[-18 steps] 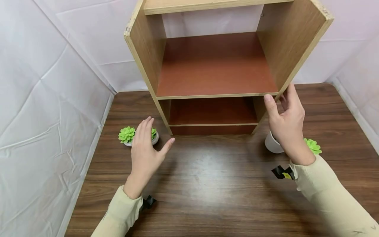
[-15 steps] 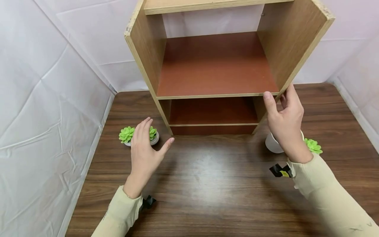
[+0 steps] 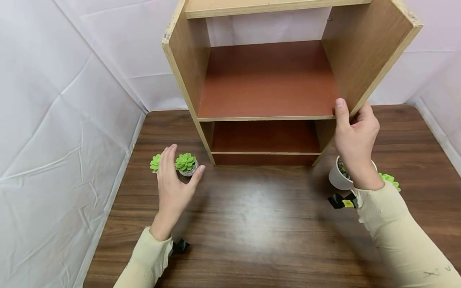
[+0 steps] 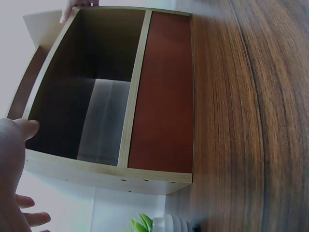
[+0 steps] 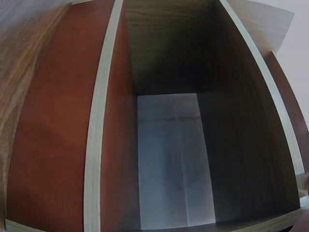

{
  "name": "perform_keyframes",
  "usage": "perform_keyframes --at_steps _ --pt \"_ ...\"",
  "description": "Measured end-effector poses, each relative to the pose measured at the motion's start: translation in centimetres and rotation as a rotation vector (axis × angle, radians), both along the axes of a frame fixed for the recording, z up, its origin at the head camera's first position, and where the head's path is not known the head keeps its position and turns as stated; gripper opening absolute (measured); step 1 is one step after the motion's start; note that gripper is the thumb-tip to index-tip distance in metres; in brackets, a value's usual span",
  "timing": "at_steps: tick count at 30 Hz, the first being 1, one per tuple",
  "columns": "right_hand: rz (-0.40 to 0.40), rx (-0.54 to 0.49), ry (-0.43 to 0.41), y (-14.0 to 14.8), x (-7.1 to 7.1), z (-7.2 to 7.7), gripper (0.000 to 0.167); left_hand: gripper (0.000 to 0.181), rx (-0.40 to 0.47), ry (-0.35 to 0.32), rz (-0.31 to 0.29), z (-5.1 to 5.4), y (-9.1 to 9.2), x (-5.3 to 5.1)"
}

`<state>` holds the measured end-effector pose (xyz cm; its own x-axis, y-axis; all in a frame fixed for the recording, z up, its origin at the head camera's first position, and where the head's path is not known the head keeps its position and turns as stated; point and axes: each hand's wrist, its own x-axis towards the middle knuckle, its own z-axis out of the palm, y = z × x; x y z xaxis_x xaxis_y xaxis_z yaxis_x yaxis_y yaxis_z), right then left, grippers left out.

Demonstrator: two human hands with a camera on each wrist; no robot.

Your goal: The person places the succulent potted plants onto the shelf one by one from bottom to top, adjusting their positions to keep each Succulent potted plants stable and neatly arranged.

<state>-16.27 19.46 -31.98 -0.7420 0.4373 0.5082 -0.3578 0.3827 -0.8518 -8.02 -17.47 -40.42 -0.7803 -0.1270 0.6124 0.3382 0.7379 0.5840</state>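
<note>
A wooden shelf unit [image 3: 266,84] with reddish-brown boards stands upright at the back of the table. My right hand [image 3: 356,136] grips its right side panel around middle-board height, the thumb on the inner side and the fingers round the outer face, partly hidden. To the left, my left hand [image 3: 173,184] is held up with fingers extended and thumb spread, holding nothing. Behind it are two small green succulents; the left succulent [image 3: 155,163] is partly covered by the fingers, the right succulent [image 3: 185,162] shows whole. The left wrist view shows the left hand's thumb [image 4: 26,128] overlapping the unit's front edge.
A white pot [image 3: 340,176] with dark filling stands below my right wrist. Another green succulent [image 3: 389,181] shows behind the right sleeve. The wooden table [image 3: 252,232] is bounded by white sheeting [image 3: 65,160] at the sides and back.
My right hand has moved up the unit's side panel, its thumb now inside the panel. My left hand has shifted slightly left, uncovering the right succulent. The head view has shifted a little.
</note>
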Motion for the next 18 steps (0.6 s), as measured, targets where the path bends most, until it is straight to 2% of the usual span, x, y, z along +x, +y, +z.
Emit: perform_keyframes --at_steps 9,18 --pt "-0.017 0.02 0.004 0.6 -0.6 -0.4 0.023 0.069 0.081 -0.009 0.104 -0.3 -1.2 -0.1" --pt "-0.018 0.034 0.014 0.5 -0.4 -0.4 0.026 0.081 0.142 -0.064 0.222 -1.1 -2.6 0.0"
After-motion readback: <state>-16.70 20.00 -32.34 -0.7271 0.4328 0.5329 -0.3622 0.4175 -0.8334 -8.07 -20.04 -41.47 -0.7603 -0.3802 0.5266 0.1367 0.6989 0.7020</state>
